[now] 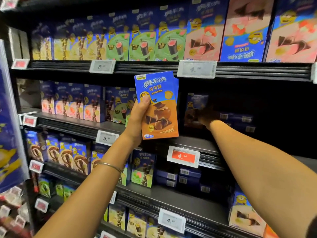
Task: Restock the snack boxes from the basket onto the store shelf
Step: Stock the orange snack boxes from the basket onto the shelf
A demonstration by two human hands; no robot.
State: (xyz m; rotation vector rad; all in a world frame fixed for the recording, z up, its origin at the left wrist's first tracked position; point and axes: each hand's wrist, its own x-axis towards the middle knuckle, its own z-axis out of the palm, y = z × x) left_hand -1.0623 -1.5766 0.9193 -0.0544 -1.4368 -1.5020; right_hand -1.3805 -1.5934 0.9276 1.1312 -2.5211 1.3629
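My left hand [137,117] grips blue-and-orange chocolate snack boxes [158,107], at least two stacked, upright in front of the second shelf. My right hand [205,117] reaches deep into the dark gap on that shelf [188,143] and rests on a matching box [195,109] standing at the back. Shadow hides the fingers, so whether they close on that box is unclear. The basket is out of view.
Rows of blue snack boxes fill the top shelf [154,66] and the left of each lower shelf. Flat boxes [236,117] lie to the right of my right hand. Price tags, one red [183,156], line the shelf edges. A blue display [8,117] juts in at the left.
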